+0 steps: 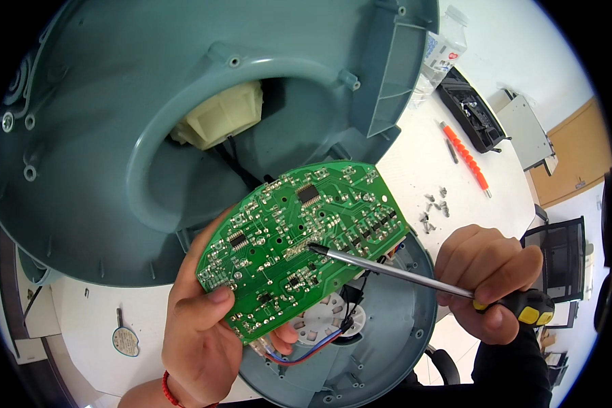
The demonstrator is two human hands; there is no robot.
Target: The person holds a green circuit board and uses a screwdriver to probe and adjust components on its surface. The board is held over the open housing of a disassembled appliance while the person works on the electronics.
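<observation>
So we've got the green circuit board (306, 234) held up over the lower teal housing (387, 348), long axis running lower left to upper right, and our left hand (204, 323) is the nearer one, pinching its lower-left end with thumb on top and fingers underneath. Our right hand (486, 282) sits off past the board's right side, fingers wrapped around the handle of the screwdriver (401, 273), whose shaft points up and left, crosswise to the board, tip right by the middle; can't tell if it's actually touching.
</observation>
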